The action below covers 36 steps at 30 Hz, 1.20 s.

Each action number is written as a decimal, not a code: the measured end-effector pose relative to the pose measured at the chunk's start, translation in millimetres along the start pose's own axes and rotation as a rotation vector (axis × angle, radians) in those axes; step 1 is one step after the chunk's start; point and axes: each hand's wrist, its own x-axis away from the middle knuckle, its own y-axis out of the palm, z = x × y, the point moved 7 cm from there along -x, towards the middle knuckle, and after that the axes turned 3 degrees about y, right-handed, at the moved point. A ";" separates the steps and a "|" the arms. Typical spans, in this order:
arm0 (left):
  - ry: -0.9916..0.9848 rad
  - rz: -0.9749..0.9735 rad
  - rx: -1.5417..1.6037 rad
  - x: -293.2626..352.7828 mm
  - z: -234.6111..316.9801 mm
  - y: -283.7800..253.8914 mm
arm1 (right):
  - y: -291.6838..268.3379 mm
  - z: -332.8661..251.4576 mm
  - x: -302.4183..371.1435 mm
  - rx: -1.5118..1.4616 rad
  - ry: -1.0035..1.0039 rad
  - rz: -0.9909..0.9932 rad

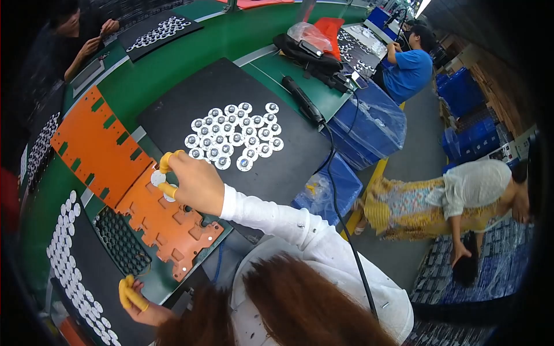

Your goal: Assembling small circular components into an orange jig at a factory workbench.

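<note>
My right hand [196, 183], with yellow finger covers on its fingertips, pinches a small round white disc [157, 177] over the orange plate [164, 222]. Another pale disc [169, 196] shows just below its fingers, partly hidden. The plate has notched cut-outs and a second orange panel [101, 144] joined at its far edge. My left hand [141, 303], also in yellow finger covers, is raised nearer to me, beside a dark tray [122, 245] of small round parts. Its fingers are loosely curved and seem to hold nothing.
White discs with metallic centres [234, 132] lie on a black mat [179, 95]. Rows of plain white discs [72, 271] lie at left. An electric screwdriver [303, 99] trails a cable past my right arm. Blue crates [369, 124] stand beyond the bench; other people work around.
</note>
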 end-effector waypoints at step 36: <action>0.029 0.255 -0.616 93.4 64.7 -155.4 | 306.8 -155.9 -40.6 0.511 -1.404 -0.518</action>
